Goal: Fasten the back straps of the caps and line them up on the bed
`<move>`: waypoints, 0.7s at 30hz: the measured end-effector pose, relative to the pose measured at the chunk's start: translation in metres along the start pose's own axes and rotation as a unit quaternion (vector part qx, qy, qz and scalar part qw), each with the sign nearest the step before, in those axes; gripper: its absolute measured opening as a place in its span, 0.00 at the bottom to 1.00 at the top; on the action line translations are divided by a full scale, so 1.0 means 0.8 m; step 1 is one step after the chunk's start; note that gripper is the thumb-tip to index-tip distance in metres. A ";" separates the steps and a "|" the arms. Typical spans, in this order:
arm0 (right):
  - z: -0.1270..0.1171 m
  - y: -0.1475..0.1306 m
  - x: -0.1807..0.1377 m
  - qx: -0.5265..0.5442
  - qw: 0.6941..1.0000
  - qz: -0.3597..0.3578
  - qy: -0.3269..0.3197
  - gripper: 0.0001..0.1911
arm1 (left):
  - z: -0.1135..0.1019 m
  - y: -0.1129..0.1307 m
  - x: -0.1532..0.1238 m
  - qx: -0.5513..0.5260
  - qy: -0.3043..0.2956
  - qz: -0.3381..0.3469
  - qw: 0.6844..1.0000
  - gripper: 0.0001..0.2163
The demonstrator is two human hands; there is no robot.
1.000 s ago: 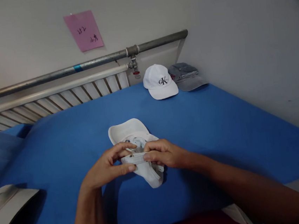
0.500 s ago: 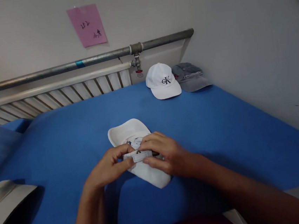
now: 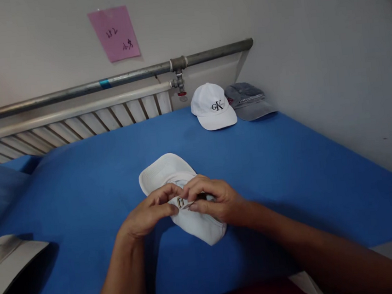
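A white baseball cap [image 3: 198, 227] lies in front of me, its brim pointing away and to the left. Both hands are at its back strap, where a small metal buckle [image 3: 180, 202] shows between them. My left hand [image 3: 150, 211] pinches the strap beside the buckle with thumb and fingers. From the other side, my right hand [image 3: 218, 198] is closed on the strap's end, close to the left fingertips. Part of the strap and the cap's opening are hidden behind my fingers.
On the blue-covered surface [image 3: 92, 189], another white cap [image 3: 213, 106] with black letters stands by a grey cap [image 3: 250, 100] at the back. A white object with a dark underside [image 3: 13, 266] is at the left edge. A radiator [image 3: 109, 113] and pipe [image 3: 133, 74] line the wall.
The strap has been turned so that its metal buckle now shows. My left hand has shifted slightly right, and the cap's brim has tipped a little up and left.
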State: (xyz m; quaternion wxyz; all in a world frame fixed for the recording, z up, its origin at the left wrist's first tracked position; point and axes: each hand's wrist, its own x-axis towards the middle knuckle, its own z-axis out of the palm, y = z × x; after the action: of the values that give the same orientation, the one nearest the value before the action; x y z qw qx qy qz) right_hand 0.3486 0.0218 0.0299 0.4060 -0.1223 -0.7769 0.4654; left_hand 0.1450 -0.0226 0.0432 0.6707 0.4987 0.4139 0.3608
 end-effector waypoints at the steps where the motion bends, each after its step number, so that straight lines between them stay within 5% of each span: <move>1: -0.001 0.001 0.000 0.030 0.999 0.022 0.005 0.03 | 0.001 0.000 0.001 -0.026 0.015 0.004 1.000 0.12; 5: -0.003 0.005 -0.002 0.095 0.991 0.092 0.020 0.03 | 0.005 0.003 0.006 -0.131 0.082 -0.025 0.988 0.12; 9: -0.001 0.007 -0.002 0.089 0.993 0.077 0.010 0.04 | 0.007 0.004 0.010 -0.168 0.119 -0.070 0.976 0.07; 15: 0.001 0.003 0.002 -0.022 0.993 0.108 -0.030 0.06 | 0.009 0.004 0.007 -0.081 0.094 -0.062 0.990 0.05; 21: -0.002 -0.002 0.002 -0.041 0.997 0.055 -0.035 0.07 | 0.007 0.002 0.004 0.094 0.045 -0.047 0.993 0.04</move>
State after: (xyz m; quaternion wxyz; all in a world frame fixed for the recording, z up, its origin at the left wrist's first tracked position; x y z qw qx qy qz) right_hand 0.3495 0.0226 0.0326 0.3467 -0.1653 -0.8013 0.4587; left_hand 0.1512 -0.0216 0.0453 0.6178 0.5230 0.4987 0.3100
